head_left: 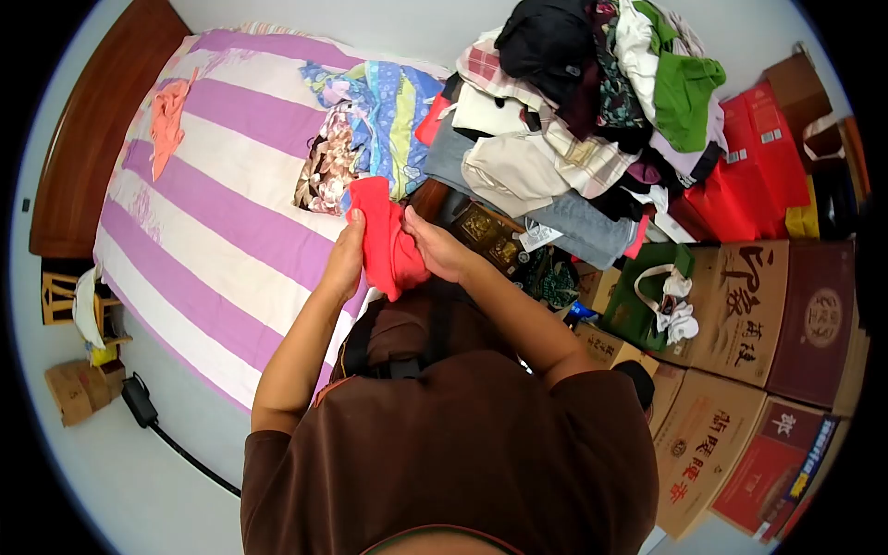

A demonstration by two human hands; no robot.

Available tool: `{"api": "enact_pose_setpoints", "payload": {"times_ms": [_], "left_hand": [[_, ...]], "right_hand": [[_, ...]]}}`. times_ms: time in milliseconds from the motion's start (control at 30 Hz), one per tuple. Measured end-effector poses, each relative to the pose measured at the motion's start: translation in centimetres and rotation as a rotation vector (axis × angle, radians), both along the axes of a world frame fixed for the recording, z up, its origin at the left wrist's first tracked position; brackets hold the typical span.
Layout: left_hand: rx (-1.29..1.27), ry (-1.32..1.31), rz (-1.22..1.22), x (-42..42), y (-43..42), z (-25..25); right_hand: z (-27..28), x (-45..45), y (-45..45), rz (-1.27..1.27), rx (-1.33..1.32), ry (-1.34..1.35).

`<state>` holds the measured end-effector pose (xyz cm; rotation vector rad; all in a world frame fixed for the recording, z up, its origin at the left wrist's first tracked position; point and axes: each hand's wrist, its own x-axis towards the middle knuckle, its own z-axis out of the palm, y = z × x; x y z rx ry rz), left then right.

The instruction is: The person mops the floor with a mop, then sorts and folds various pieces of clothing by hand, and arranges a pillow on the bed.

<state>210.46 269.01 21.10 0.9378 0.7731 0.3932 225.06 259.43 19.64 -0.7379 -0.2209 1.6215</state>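
Note:
A bright red piece of cloth [381, 236], bunched or folded, hangs between my two hands in front of my body. My left hand [346, 254] grips its left edge, with the thumb on top. On the other side my right hand [438, 248] has hold of its right edge; part of its fingers is hidden behind the cloth. The exact kind of garment cannot be made out. Just beyond the cloth lie a brown floral cloth [326, 165] and a blue patterned cloth [400, 125] on the striped bed [222, 208].
A coral garment [168, 125] lies near the headboard [102, 120]. A tall pile of clothes [555, 120] rises at the right. Red bags [754, 157], a green box [638, 291] and stacked cardboard boxes [708, 444] stand to my right. A black-armed device [141, 402] is at lower left.

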Motion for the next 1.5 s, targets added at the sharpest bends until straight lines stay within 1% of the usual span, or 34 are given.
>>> {"api": "enact_pose_setpoints", "payload": {"times_ms": [67,100,133,233,267,367,400,467,500,567,633,733,833,867,900,967,1067,1167,1200,1300,1333,1367,1400,1433,1467,1500], "left_hand": [[0.111,0.045,-0.14,0.1,0.1,0.7],[0.17,0.065,-0.21,0.3,0.2,1.3],[0.224,0.12,-0.208,0.6,0.0,2.2],[0.346,0.244,-0.309,0.0,1.4,1.2],[0.362,0.184,-0.248,0.0,1.7,0.5],[0.243,0.118,-0.092,0.1,2.4,0.4],[0.197,0.087,-0.008,0.2,2.8,0.3],[0.116,0.053,0.119,0.0,4.2,-0.5],[0.068,0.028,0.167,-0.1,4.7,0.6],[0.084,0.024,0.275,-1.0,6.1,1.0],[0.156,0.035,0.36,-2.4,7.9,0.9],[0.398,0.032,0.127,-3.9,9.4,1.0],[0.369,-0.013,0.096,-2.9,7.8,2.7],[0.352,-0.009,0.123,-2.7,7.6,2.4],[0.358,-0.018,0.107,-2.6,7.9,1.7],[0.534,0.019,0.145,-1.6,7.9,2.3],[0.736,0.092,0.178,-0.9,9.0,2.4],[0.96,0.165,0.044,-0.4,9.9,4.4],[1.002,0.122,0.026,0.2,10.1,5.0],[0.653,0.147,-0.072,2.5,9.8,10.3],[0.564,0.046,-0.099,4.0,9.8,12.6],[0.56,-0.041,-0.138,5.6,10.1,14.2],[0.529,-0.168,-0.177,7.7,10.7,15.9],[0.583,-0.273,-0.198,10.4,11.3,18.2],[0.582,-0.363,-0.176,13.2,11.0,21.2],[0.613,-0.553,-0.255,16.3,11.1,24.1]], "right_hand": [[1.4,-0.1,0.0,-0.075,0.067,0.051],[1.1,-0.1,0.0,-0.098,0.077,0.003],[0.6,0.2,0.1,-0.123,0.089,-0.047],[0.7,0.9,0.1,-0.202,0.092,-0.139],[0.9,1.2,0.2,-0.233,0.089,-0.161],[0.5,1.4,0.3,-0.322,0.082,-0.307],[1.1,1.5,0.2,-0.366,0.081,-0.306],[1.8,2.5,0.2,-0.509,0.094,-0.361],[2.2,3.0,0.5,-0.573,0.102,-0.385],[4.3,4.7,0.2,-0.75,0.051,-0.488],[4.3,7.3,-0.6,-0.802,0.02,-0.548],[5.8,10.8,-2.9,-0.294,-0.293,-1.662],[6.8,10.0,-4.3,0.076,-0.469,-1.931],[6.8,10.2,-4.5,0.087,-0.509,-1.917],[7.8,9.9,-4.8,0.005,-0.509,-1.911],[10.3,10.0,-5.9,-0.017,-0.377,-1.729],[9.3,11.3,-7.8,0.035,0.137,-1.743],[11.9,12.3,-9.3,0.239,-0.08,-1.692],[13.1,12.2,-9.8,0.096,-0.137,-1.742],[17.6,13.4,-11.1,-0.228,-0.16,-1.817],[18.5,14.6,-11.5,-0.387,-0.044,-1.873],[19.7,16.1,-11.8,-0.547,0.076,-1.918],[21.7,17.1,-12.1,-0.637,0.011,-1.845],[24.4,18.0,-12.3,-0.724,-0.054,-1.766],[27.6,18.9,-12.1,-0.836,-0.141,-1.713],[29.9,21.6,-12.1,-0.947,-0.218,-1.796]]}}
